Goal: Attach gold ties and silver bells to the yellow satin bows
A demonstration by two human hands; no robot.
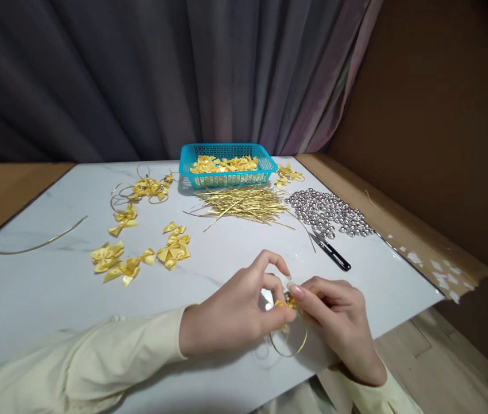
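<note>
Near the front edge of the table, my left hand pinches a small yellow ribbon bow between thumb and fingers; its index finger is raised and curved. My right hand is closed at the same bow, its thumb and fingertips pressed together over a gold cord. That cord hangs below the fingers in a round loop. A small silvery bead shows at the bow's middle, partly covered by the fingertips. Exactly how the cord runs between the fingers is hidden.
A teal basket of yellow bows stands at the back. Before it lie gold cord pieces, with silver beads and black thread snips to the right. Loose bows and corded bows lie left, beside a single cord.
</note>
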